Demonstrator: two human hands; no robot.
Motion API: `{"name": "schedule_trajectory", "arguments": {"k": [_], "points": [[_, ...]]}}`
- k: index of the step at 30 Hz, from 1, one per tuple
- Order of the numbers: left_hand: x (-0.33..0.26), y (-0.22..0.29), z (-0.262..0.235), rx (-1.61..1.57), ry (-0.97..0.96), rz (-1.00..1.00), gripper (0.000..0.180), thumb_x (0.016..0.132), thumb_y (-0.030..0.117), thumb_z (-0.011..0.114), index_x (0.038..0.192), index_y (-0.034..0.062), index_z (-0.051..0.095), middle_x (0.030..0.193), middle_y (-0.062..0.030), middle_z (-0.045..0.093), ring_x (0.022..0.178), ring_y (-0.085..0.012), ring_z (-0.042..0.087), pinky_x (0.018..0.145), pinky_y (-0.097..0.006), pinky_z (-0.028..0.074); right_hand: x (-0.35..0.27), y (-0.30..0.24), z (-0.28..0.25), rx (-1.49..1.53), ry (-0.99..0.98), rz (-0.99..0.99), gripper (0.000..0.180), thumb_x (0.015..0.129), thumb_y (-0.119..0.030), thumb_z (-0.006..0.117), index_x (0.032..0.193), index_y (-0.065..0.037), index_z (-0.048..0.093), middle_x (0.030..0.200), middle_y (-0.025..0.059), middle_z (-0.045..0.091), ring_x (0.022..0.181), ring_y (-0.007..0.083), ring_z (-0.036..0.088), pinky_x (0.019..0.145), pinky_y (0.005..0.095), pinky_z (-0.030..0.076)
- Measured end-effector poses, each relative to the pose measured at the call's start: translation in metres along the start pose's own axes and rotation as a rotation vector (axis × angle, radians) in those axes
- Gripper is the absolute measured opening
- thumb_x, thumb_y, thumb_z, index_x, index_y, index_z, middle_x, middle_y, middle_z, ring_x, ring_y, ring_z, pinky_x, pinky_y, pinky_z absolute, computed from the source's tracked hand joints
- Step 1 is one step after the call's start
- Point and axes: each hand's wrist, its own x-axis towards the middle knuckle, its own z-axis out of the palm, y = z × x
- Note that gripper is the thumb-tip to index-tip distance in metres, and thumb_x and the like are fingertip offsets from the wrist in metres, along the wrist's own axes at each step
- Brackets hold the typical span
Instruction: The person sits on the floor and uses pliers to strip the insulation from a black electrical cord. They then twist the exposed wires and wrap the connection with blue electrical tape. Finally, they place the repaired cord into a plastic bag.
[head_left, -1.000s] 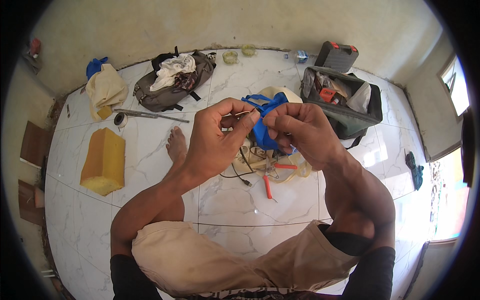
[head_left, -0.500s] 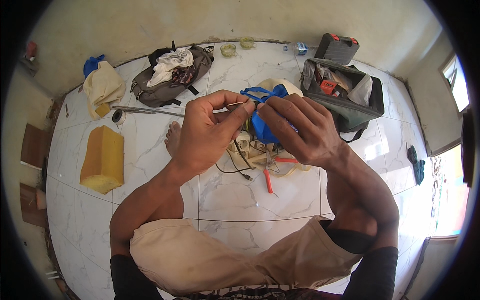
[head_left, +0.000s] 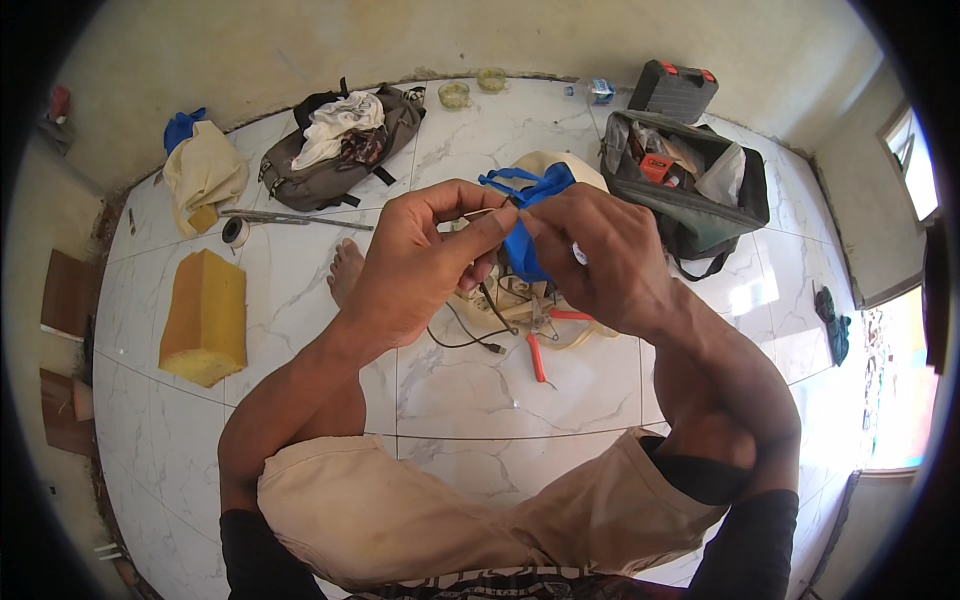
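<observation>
In front of me, my left hand [head_left: 405, 260] pinches the thin end of a black cable [head_left: 455, 344] between thumb and forefinger. The cable hangs below that hand and ends in a small plug [head_left: 494, 348] just over the floor. My right hand [head_left: 610, 250] is closed too, its thumb and fingertips meeting the left fingertips at the cable's end. Whatever those right fingers pinch is too small to make out. Beneath both hands lie pliers with red handles [head_left: 536, 358] and a pale cord. Behind the fingers shows a blue cloth bag [head_left: 528, 255], partly hidden.
A yellow foam block [head_left: 203, 315] stands at the left beside a tape roll [head_left: 235, 232] and metal rods [head_left: 290, 217]. Farther back are a grey backpack [head_left: 290, 175], two glass cups, a bottle, a black case [head_left: 672, 92] and an open tool bag [head_left: 690, 220].
My right hand has turned slightly, its fingers curling in closer to the left fingertips. The left hand keeps its pinch, and the hanging cable has shifted a little.
</observation>
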Motion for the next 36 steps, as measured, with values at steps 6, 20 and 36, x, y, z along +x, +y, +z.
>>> {"name": "schedule_trajectory", "arguments": {"k": [6,20,36], "points": [[0.0,-0.001,0.0,0.026,0.012,0.093,0.017,0.092,0.018,0.068,0.099,0.0023,0.066,0.072,0.0022,0.058,0.057,-0.0036,0.049,0.05,-0.019,0.035,0.012,-0.018,-0.006,0.738,-0.057,0.851,0.026,0.098,-0.021,0.058,0.089,0.003,0.06,0.064,0.0022,0.057,0.056,0.0075,0.053,0.048,0.024,0.041],[0.003,-0.008,-0.001,0.019,0.054,0.133,0.019,0.094,0.02,0.067,0.098,0.0012,0.065,0.07,0.0018,0.056,0.058,-0.0037,0.046,0.051,-0.019,0.033,0.012,-0.011,-0.008,0.819,-0.228,0.872,0.032,0.1,-0.027,0.056,0.09,0.002,0.064,0.065,0.0021,0.059,0.056,0.0063,0.053,0.051,0.0221,0.042],[0.004,-0.007,-0.008,-0.012,0.051,0.088,0.02,0.094,0.02,0.068,0.096,0.0013,0.064,0.07,0.0011,0.055,0.057,-0.0035,0.045,0.049,-0.019,0.032,0.005,0.005,-0.005,-0.483,0.026,-0.446,0.025,0.073,-0.006,0.075,0.094,0.001,0.065,0.083,0.0081,0.063,0.065,0.0186,0.062,0.051,0.0279,0.047]]}}
